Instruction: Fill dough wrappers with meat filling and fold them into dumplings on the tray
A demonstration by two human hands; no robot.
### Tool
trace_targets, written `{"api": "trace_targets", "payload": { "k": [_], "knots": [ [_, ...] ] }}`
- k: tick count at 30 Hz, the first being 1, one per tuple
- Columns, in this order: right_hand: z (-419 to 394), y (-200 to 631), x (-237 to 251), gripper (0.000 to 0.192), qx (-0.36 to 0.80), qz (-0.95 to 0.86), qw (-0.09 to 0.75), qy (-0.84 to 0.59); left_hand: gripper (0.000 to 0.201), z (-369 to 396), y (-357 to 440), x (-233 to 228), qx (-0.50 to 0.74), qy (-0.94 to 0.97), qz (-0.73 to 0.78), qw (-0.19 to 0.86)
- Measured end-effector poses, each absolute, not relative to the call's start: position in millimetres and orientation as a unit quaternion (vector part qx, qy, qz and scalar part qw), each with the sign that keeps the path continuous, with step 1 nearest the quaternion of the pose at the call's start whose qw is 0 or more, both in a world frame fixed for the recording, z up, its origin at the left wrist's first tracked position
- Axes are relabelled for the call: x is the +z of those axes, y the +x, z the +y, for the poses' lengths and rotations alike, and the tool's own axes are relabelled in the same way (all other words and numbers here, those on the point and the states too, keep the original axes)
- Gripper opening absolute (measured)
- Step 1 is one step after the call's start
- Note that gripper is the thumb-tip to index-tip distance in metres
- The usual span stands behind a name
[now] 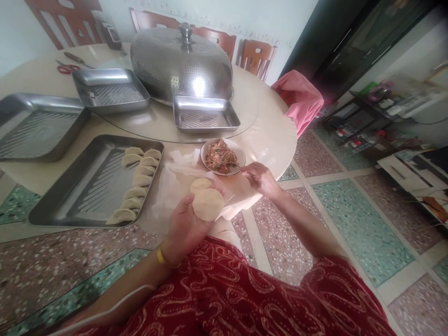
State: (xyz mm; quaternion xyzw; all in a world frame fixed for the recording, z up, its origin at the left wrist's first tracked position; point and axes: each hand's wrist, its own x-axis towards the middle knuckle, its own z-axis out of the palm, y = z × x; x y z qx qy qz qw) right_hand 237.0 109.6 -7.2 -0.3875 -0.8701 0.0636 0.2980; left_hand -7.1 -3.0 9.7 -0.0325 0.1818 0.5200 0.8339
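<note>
My left hand [184,226] holds a round dumpling wrapper [208,204] flat on its fingers, above a thin plastic sheet [175,184] at the table's near edge. A second wrapper [199,185] lies on that sheet just beyond. My right hand [262,179] grips a utensil handle [241,168] whose tip rests in a white bowl of minced filling [221,156]. To the left, a steel tray [70,196] carries several folded dumplings [136,184] in a column along its right side.
Three other steel trays [206,116] [110,88] [35,126] sit on the round table [273,135]. A domed steel cover [182,63] stands behind them. Red scissors [68,68] lie far left. A pink cloth [301,98] hangs over a chair. Terrazzo floor lies to the right.
</note>
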Motion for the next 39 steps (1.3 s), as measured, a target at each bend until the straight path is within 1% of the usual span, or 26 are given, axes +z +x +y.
{"api": "trace_targets", "payload": {
  "k": [7,14,20,25,32,35,39],
  "knots": [
    [107,235,-2,0.022,0.128,-0.885,0.294,-0.338,0.055,-2,-6,9,0.522,-0.035,0.182,0.832],
    [117,237,-13,0.02,0.215,-0.879,0.311,-0.291,0.057,-2,-6,12,0.521,-0.032,0.205,0.828],
    [123,253,-9,0.025,0.243,-0.81,0.386,-0.369,0.057,0,-3,13,0.529,-0.021,0.218,0.82],
    [119,249,-9,0.034,0.289,-0.762,0.399,-0.42,0.056,2,-2,13,0.527,-0.029,0.22,0.821],
    [116,227,-32,0.047,0.366,-0.641,0.465,-0.489,0.054,2,-1,13,0.527,-0.047,0.228,0.817],
    [122,221,-41,0.047,0.404,-0.579,0.489,-0.512,0.055,2,-1,15,0.518,-0.051,0.23,0.822],
    [130,214,-42,0.039,0.464,-0.514,0.491,-0.529,0.053,5,-2,17,0.523,-0.056,0.233,0.818]
  ]
}}
